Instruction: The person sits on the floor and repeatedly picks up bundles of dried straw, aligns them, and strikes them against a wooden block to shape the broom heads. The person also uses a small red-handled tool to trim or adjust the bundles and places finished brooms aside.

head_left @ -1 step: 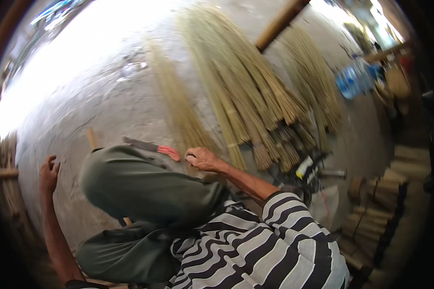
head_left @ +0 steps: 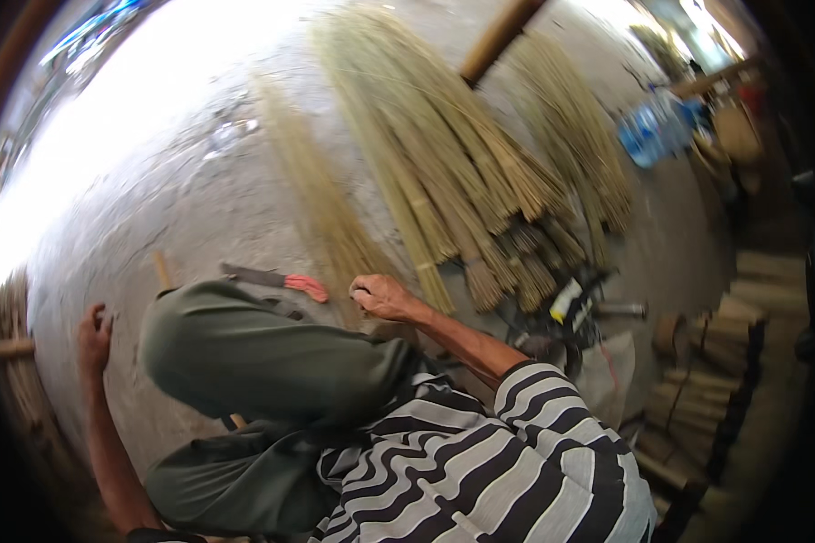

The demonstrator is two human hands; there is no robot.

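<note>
Straw-yellow thin stalks (head_left: 310,181) end by the tightly curled right hand (head_left: 382,297), its hold unclear; well left of them, the left hand (head_left: 94,338) is half-curled, empty.

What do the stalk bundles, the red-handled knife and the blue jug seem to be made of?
Stalk bundles: probably dried grass stems, matte; thin, straw-coloured strands fan out.
Red-handled knife: blade likely dull metal, grey and flat; handle's red covering could be cloth or rubber.
Blue jug: probably glossy plastic, translucent with highlights.

Glare whitens the upper left — the right dim, edges dark (and curved).
</note>
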